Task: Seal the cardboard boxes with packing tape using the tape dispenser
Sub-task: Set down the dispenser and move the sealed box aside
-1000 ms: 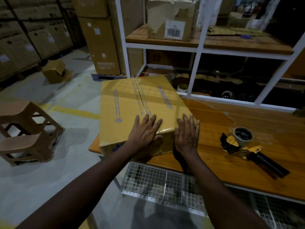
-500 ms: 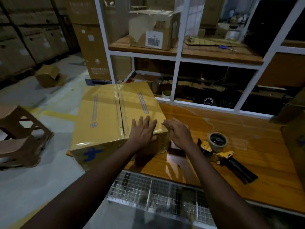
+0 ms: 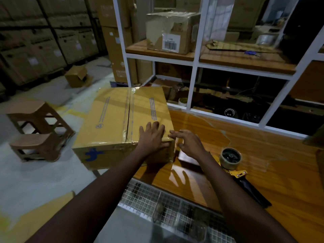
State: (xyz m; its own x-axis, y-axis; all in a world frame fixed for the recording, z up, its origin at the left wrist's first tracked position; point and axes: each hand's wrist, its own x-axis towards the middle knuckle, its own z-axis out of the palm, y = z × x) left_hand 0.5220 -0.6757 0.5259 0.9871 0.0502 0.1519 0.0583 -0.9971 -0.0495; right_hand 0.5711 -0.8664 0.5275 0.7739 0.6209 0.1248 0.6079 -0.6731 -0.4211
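the cardboard box [image 3: 112, 120] sits at the left end of the wooden tabletop [image 3: 263, 155], with its left part hanging out past the edge over the floor. a strip of clear tape runs along the middle seam of its top and folds down over the near face.

the left hand [image 3: 151, 137] lies flat on the top of the box near its right front corner, fingers straight and together, holding nothing. the right hand [image 3: 189, 143] is just beside that same corner, fingers spread and loosely bent, empty; whether its fingertips touch the box cannot be told.

the tape dispenser [image 3: 235, 165] lies on the tabletop to the right of the right hand, apart from both hands, roll end toward the shelf and black handle pointing to the near edge.

two brown stools [image 3: 38, 130] stand on the floor to the left. a torn box [image 3: 171, 32] sits on the white shelf [image 3: 193, 71] behind.
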